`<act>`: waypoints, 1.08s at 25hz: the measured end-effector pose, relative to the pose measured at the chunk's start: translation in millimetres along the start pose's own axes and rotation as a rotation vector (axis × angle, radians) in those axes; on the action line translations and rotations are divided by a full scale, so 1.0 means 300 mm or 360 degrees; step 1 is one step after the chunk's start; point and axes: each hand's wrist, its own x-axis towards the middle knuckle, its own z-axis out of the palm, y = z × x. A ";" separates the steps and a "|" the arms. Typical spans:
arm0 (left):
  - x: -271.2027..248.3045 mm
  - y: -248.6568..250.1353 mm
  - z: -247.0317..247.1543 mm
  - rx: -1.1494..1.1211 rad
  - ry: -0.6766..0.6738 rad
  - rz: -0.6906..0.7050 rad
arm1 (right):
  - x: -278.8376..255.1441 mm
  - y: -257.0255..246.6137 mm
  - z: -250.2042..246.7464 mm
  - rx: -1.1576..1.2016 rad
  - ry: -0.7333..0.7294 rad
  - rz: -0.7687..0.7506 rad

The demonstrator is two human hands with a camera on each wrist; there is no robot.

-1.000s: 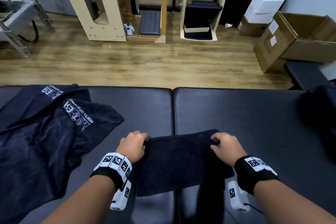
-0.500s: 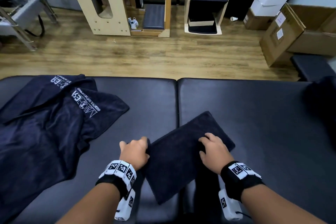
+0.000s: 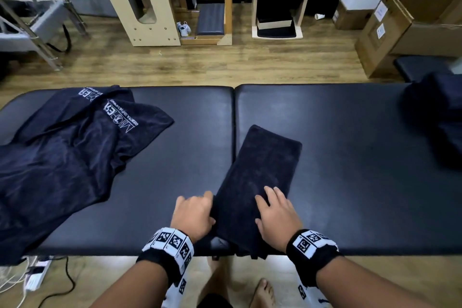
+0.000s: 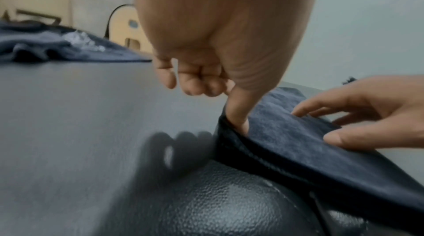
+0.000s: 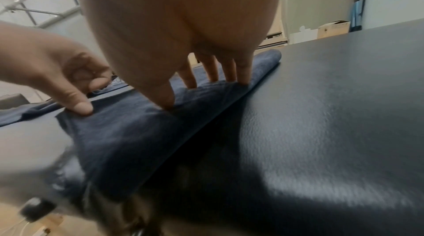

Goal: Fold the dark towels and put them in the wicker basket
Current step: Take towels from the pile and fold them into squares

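Note:
A folded dark towel point(image 3: 265, 162) lies lengthwise on the black padded table point(image 3: 350, 132), with its near end hanging over the front edge. My left hand point(image 3: 197, 205) is at the towel's left edge. Its thumb point(image 4: 238, 113) is tucked into the edge of the folded towel point(image 4: 298, 140), and the other fingers are curled above the table. My right hand point(image 3: 270, 200) rests flat on the towel's near part, with straight fingertips point(image 5: 229, 74) pressing the cloth point(image 5: 128, 131). No wicker basket is in view.
A loose pile of unfolded dark towels with white lettering point(image 3: 57, 157) covers the table's left end. More dark cloth point(image 3: 440, 120) sits at the far right end. Cardboard boxes point(image 3: 400, 32) and wooden stools point(image 3: 140, 2) stand on the floor beyond.
The folded towel has turned from lying crosswise to pointing away from me. Both hands have come back toward the front edge, and the right hand has flattened on top.

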 end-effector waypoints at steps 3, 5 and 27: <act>-0.028 0.036 -0.003 -0.0163 -0.0169 0.0333 | -0.061 -0.037 -0.003 -0.0018 0.0093 -0.0108; -0.037 0.063 0.001 -0.0064 -0.0242 0.0427 | -0.099 -0.060 -0.002 -0.0018 0.0050 -0.0105; 0.562 0.122 -0.406 -0.0467 -0.0401 0.0522 | 0.174 0.195 -0.349 0.0586 0.0043 0.0572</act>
